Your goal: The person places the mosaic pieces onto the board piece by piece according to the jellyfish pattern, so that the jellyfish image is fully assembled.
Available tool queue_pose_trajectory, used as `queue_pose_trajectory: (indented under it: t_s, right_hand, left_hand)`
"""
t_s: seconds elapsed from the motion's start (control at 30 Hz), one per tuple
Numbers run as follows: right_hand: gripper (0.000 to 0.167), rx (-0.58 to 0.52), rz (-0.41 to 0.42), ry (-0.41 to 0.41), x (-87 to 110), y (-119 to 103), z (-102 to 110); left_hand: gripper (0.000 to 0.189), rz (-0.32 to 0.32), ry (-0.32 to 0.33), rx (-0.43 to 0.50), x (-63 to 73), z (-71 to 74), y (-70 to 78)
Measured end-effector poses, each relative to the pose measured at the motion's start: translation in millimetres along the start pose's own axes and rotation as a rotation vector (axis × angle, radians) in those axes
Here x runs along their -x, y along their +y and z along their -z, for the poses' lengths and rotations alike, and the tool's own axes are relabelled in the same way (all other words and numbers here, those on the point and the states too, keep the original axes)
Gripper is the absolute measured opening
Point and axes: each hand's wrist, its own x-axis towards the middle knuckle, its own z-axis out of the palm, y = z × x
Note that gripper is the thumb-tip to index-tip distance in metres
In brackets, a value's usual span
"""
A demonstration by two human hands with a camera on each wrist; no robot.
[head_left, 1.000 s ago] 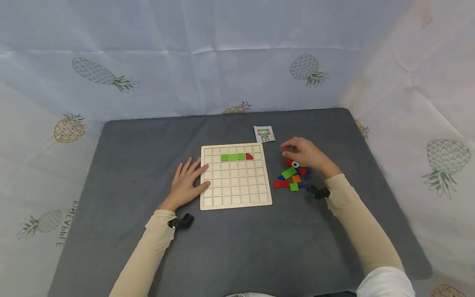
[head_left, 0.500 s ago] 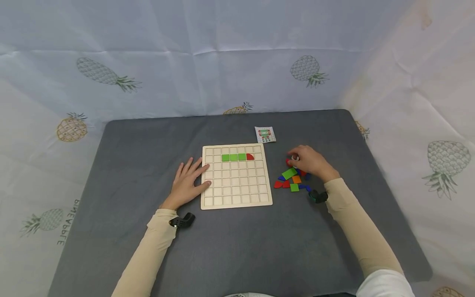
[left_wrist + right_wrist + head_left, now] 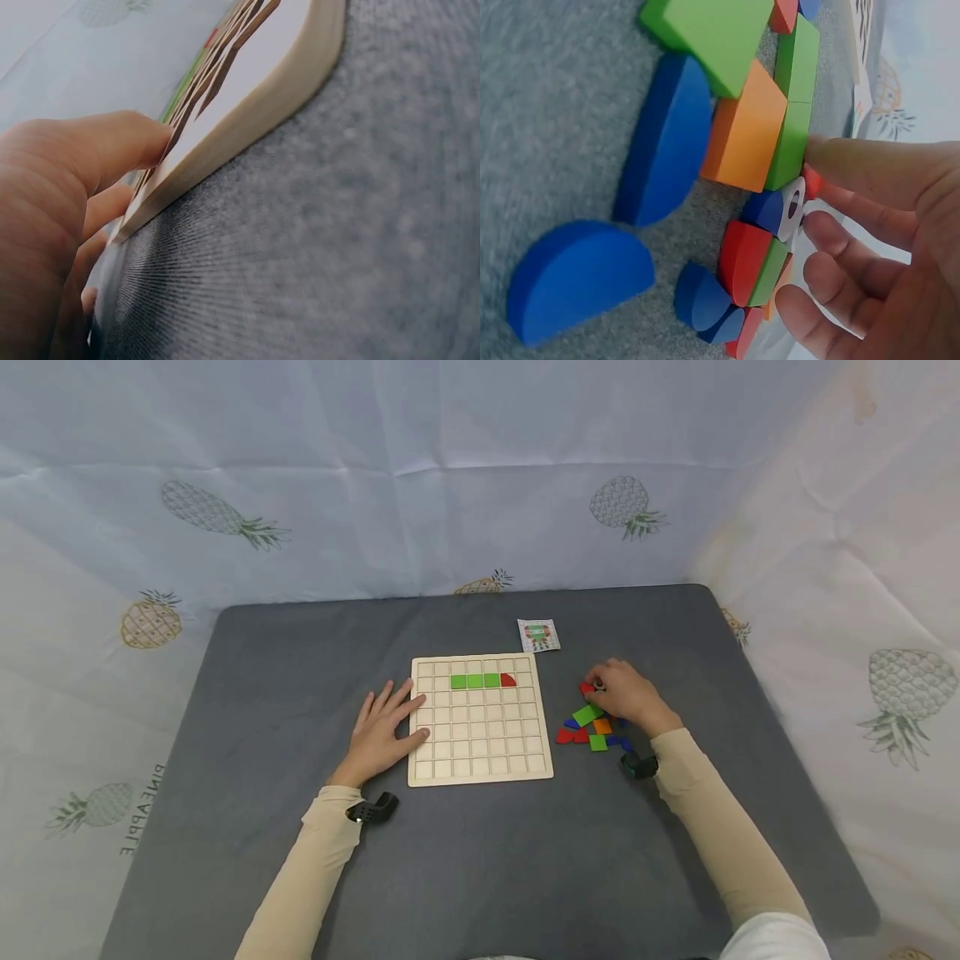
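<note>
My left hand (image 3: 378, 735) lies with fingers spread at the left edge of a pale wooden grid board (image 3: 480, 722). Its thumb rests on the rim, as the left wrist view also shows. Three green squares (image 3: 475, 682) and a red quarter-circle block (image 3: 507, 680) form a row in the board's upper part. To the right, my right hand (image 3: 626, 693) reaches over a loose group of coloured blocks. Its thumb and index finger pinch a red block (image 3: 587, 689), mostly hidden by the fingers in the right wrist view (image 3: 812, 182). A white ring-marked piece (image 3: 793, 208) sits just beside the fingertips.
Around the right hand lie green, orange (image 3: 602, 727), red and blue half-round blocks (image 3: 577, 277). A small printed pattern card (image 3: 538, 635) lies beyond the board's upper right corner. Grey cloth (image 3: 480, 860) covers the table, and pineapple-print curtains hang behind and beside it.
My right hand has come down from above the loose blocks, and its thumb and index finger have closed on a red block. The left hand keeps its place on the board's edge.
</note>
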Motion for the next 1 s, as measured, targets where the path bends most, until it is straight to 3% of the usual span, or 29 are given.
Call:
queue_pose_trajectory:
  t_s: [0.23,0.4,0.53,0.77,1.0]
  right_hand:
    - [0.019,-0.136,0.043,-0.019,-4.9,6,1]
    - [0.019,-0.298,0.032,-0.051,-9.1,5,13]
    - [0.022,-0.378,0.053,-0.025,-13.2,0,22]
    - [0.035,-0.460,0.119,-0.018,-23.5,-20,35]
    - [0.031,-0.525,0.168,-0.003,-36.5,-44,41]
  left_hand:
    - [0.065,-0.005,0.006,0.000,1.3,-2.3,-0.7]
    - [0.065,-0.019,0.013,-0.003,0.0,-3.2,-1.9]
    - [0.065,-0.020,0.008,-0.005,-0.5,-2.6,-1.3]
    - [0.065,-0.001,-0.002,-0.009,-0.6,-1.7,-2.1]
    - [0.065,-0.014,0.002,0.003,0.7,0.0,-0.8]
